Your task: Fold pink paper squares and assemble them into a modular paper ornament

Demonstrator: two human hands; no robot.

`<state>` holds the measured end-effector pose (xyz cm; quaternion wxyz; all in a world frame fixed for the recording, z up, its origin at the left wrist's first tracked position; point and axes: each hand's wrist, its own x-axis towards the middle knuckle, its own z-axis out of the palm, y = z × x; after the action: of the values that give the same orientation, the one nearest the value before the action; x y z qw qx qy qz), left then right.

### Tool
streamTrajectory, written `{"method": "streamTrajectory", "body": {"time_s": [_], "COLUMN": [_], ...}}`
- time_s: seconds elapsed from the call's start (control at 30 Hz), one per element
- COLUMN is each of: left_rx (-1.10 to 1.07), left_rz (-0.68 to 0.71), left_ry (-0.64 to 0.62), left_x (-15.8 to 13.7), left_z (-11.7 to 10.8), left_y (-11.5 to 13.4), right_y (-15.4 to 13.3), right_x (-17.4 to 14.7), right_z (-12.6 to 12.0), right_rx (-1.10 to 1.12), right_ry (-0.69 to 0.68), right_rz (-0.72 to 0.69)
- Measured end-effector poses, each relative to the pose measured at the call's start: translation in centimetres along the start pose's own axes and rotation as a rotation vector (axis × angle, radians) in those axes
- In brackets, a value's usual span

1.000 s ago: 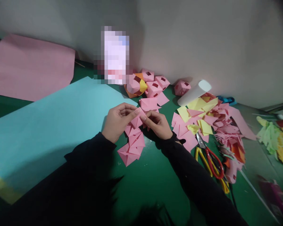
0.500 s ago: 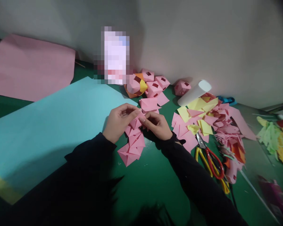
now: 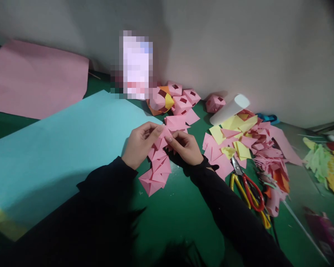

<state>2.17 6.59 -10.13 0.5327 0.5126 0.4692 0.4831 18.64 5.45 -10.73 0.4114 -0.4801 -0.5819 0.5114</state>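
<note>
Between my two hands is a small folded piece of pink paper [image 3: 163, 138]. My left hand [image 3: 140, 142] pinches its left side with thumb and fingers. From the other side, the thumb and fingers of my right hand [image 3: 187, 147] grip its right edge. Just below, on the green table, lies a row of folded pink paper pieces [image 3: 156, 174], overlapping one another. Behind my fingers sits a stack of folded pink paper [image 3: 176, 122]. The fingertips beneath the held piece are partly hidden.
Pink paper balls [image 3: 182, 105] stand by the wall, near a blurred bright panel [image 3: 137, 66]. Right lie a white tube [image 3: 229, 109], yellow paper [image 3: 233, 126], red-handled scissors [image 3: 252, 193] and a yellow-handled tool [image 3: 241, 191]. Blue sheet [image 3: 72, 148] and pink sheet [image 3: 41, 79] spread left.
My left thumb has shifted slightly left and up on the pink paper, showing more of its pointed upper face. My right hand stays nearly in place.
</note>
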Motion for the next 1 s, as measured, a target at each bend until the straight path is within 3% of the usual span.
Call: {"method": "streamTrajectory", "body": {"time_s": [0.23,0.7,1.0], "left_rx": [0.081,-0.050,0.018], "left_rz": [-0.013,-0.003,-0.034], "left_ry": [-0.078,0.008,-0.059], "left_x": [-0.11,0.16,0.08], "left_z": [0.04,0.09,-0.28], "left_y": [0.22,-0.30,-0.11], "right_y": [-0.19,-0.41,-0.70], "right_x": [0.23,0.02,-0.02], "right_z": [-0.18,-0.06,-0.65], "right_rx": [0.067,0.022,0.048], "right_ry": [0.082,-0.046,-0.080], "right_rz": [-0.014,-0.005,0.019]}}
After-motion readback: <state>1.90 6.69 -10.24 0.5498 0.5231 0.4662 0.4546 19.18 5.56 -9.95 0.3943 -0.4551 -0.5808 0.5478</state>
